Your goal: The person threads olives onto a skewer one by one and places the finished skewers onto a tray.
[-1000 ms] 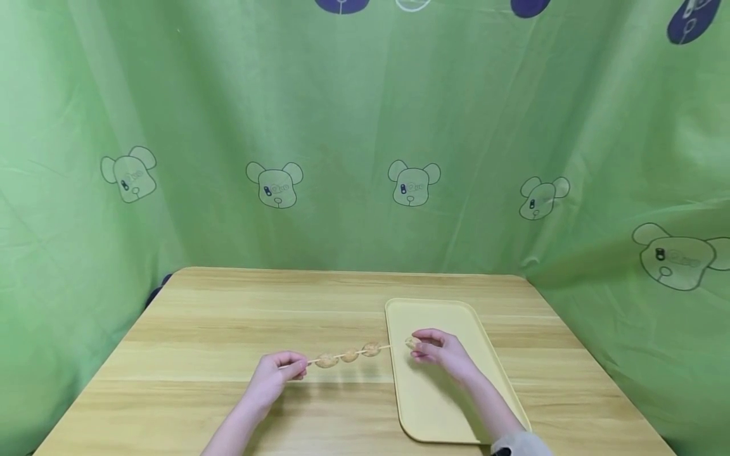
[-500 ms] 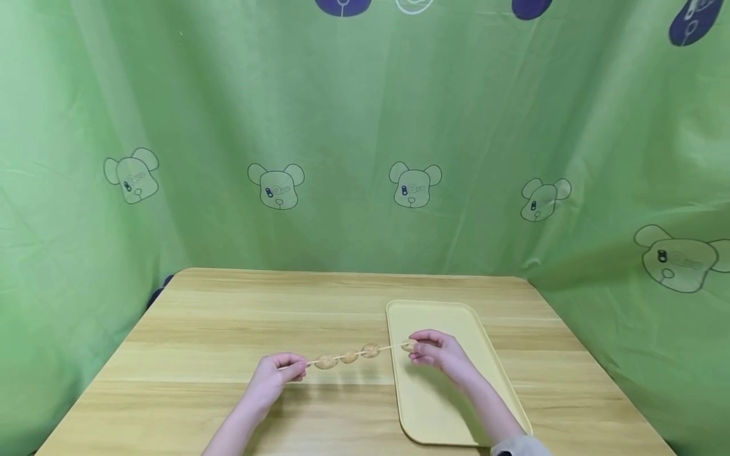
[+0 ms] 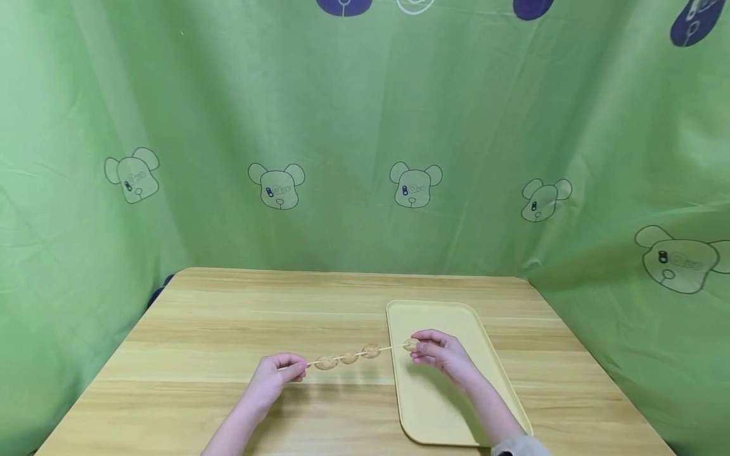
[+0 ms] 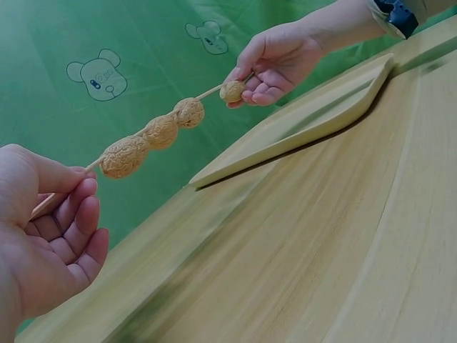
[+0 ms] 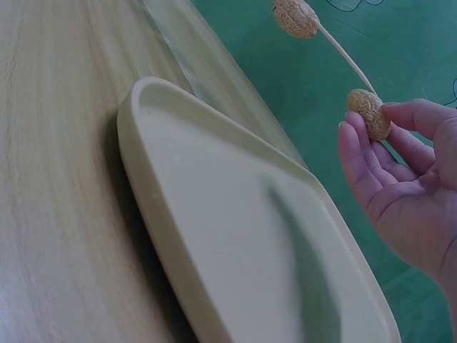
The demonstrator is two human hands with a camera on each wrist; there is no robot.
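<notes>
In the head view, my left hand (image 3: 277, 378) pinches the near end of a thin wooden skewer (image 3: 390, 347) between thumb and fingers. Three wrinkled golden-brown balls (image 4: 161, 132), like fried food, are threaded along it toward my left hand. A bare stretch of stick parts them from a smaller ball (image 5: 369, 114) at the far end. My right hand (image 3: 445, 356) pinches this smaller ball with thumb and fingertips. A bit of stick appears past it in the left wrist view. Both hands hold the skewer above the table, slightly raised on the right.
A pale yellow rectangular tray (image 3: 439, 411) lies on the right of the wooden table (image 3: 217, 329), beneath my right hand and forearm. Green curtains (image 3: 342, 234) printed with bear heads hang behind and at both sides.
The small ball was apart from the skewer's tip a second ago; now the tip is in it. My right hand shifted slightly left, then slightly back; my left hand stayed nearly still.
</notes>
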